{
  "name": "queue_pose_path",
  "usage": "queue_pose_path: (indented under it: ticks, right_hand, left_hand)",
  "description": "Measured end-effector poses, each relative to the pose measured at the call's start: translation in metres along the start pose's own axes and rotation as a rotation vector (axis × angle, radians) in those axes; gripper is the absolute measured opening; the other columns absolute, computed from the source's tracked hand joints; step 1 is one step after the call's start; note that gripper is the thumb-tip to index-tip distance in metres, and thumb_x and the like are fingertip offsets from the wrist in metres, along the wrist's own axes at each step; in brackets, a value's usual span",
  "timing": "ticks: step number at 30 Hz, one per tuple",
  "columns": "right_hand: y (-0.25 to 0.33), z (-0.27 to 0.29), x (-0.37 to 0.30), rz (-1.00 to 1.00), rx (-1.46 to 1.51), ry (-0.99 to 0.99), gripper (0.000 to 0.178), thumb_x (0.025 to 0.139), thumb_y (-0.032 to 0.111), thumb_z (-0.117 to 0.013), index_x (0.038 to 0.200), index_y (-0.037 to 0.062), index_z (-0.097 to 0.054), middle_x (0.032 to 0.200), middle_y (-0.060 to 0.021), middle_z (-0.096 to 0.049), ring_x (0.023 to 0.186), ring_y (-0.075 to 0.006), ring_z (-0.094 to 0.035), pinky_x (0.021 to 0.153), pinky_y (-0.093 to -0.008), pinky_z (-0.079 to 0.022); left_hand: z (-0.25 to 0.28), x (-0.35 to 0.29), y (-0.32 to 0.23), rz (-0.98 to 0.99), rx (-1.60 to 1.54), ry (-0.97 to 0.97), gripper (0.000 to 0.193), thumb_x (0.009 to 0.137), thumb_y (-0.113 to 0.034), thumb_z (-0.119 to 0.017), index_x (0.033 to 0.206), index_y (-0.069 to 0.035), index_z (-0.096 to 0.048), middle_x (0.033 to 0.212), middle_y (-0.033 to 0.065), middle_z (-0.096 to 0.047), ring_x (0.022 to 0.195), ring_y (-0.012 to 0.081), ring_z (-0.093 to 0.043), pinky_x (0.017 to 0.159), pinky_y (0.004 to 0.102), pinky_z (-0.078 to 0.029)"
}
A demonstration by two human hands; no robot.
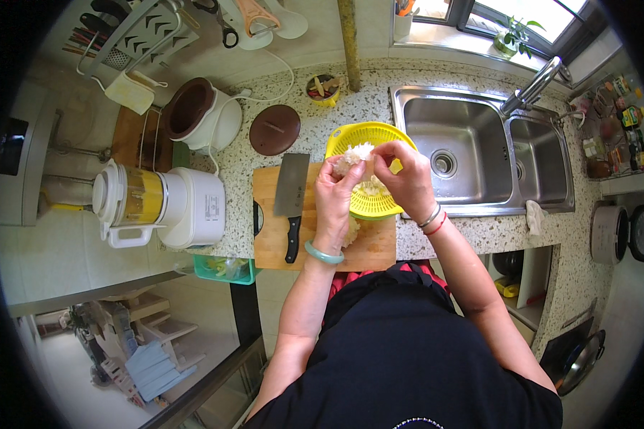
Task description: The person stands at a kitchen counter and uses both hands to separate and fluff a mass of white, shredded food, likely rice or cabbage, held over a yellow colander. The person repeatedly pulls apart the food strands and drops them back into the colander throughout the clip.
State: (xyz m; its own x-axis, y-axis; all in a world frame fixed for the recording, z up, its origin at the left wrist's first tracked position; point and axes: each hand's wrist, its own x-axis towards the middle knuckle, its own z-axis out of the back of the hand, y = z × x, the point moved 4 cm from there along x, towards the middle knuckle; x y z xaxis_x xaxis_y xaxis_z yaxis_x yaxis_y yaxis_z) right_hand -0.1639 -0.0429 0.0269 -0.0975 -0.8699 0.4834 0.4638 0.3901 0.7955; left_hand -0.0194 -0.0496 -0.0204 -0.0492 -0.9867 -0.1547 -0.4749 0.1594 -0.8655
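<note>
On the wooden board (272, 247), nearest the body, a pale lump (351, 232) is partly hidden. Farther off, a frilly white clump (354, 156) is held up over the yellow basket (372, 209). It is gripped between the thumb and fingers of the left hand (331, 196). The bent fingers of the right hand (410, 176) are brought to its edge; whether a bit is pinched cannot be told. It looks light, soft and maybe slippery, and might be torn easily. It would be best held gently, low down, with the frilly top left free.
</note>
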Motion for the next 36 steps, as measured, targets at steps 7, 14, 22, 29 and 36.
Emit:
queue_pose_path:
  ticks: [7, 14, 22, 29, 36]
  right_hand:
    - [-0.015, 0.0, -0.001, -0.319, 0.279, 0.028, 0.01, 0.083, 0.005, -0.066, 0.089, -0.0025, -0.065, 0.082, -0.0084, -0.07, 0.074, -0.0123, -0.068, 0.069, -0.0255, -0.054]
    - [-0.021, 0.007, 0.003, -0.299, 0.289, -0.011, 0.012, 0.089, 0.008, -0.065, 0.095, -0.003, -0.066, 0.084, -0.0089, -0.071, 0.077, -0.0117, -0.068, 0.071, -0.0245, -0.053]
    - [-0.013, 0.016, 0.008, 0.04, -0.11, -0.063, 0.011, 0.083, 0.007, -0.069, 0.094, 0.0031, -0.068, 0.086, -0.0087, -0.065, 0.07, -0.0197, -0.06, 0.065, -0.0296, -0.05]
    - [0.013, 0.016, 0.012, -0.047, 0.017, 0.06, 0.015, 0.078, 0.009, -0.073, 0.091, 0.0028, -0.067, 0.079, -0.0078, -0.063, 0.069, -0.0184, -0.06, 0.064, -0.0287, -0.049]
    - [0.012, 0.005, 0.007, 0.094, -0.068, 0.097, 0.017, 0.075, 0.005, -0.072, 0.089, 0.0029, -0.062, 0.076, -0.0087, -0.061, 0.071, -0.0238, -0.06, 0.063, -0.0333, -0.05]
  left_hand:
    - [0.004, 0.0, 0.004, 0.075, -0.119, 0.023, 0.03, 0.085, -0.006, -0.07, 0.111, -0.004, -0.055, 0.105, 0.0068, -0.064, 0.092, 0.0113, -0.062, 0.084, 0.0267, -0.052]
    - [0.0, -0.004, -0.003, 0.102, -0.254, 0.095, 0.033, 0.089, -0.007, -0.063, 0.12, -0.004, -0.053, 0.113, 0.0075, -0.062, 0.102, 0.0171, -0.061, 0.093, 0.0349, -0.051]
    - [-0.006, -0.005, -0.005, 0.164, -0.292, 0.172, 0.034, 0.089, -0.012, -0.066, 0.12, -0.005, -0.055, 0.112, 0.0056, -0.063, 0.102, 0.0153, -0.061, 0.095, 0.0344, -0.05]
    - [-0.004, -0.002, -0.005, 0.073, -0.181, 0.126, 0.031, 0.087, -0.01, -0.069, 0.115, -0.005, -0.058, 0.108, 0.0051, -0.064, 0.097, 0.0131, -0.063, 0.089, 0.0287, -0.051]
    - [-0.003, -0.004, -0.006, -0.025, -0.041, 0.042, 0.029, 0.086, -0.009, -0.071, 0.111, -0.002, -0.059, 0.105, 0.0063, -0.066, 0.093, 0.0113, -0.063, 0.085, 0.0254, -0.052]
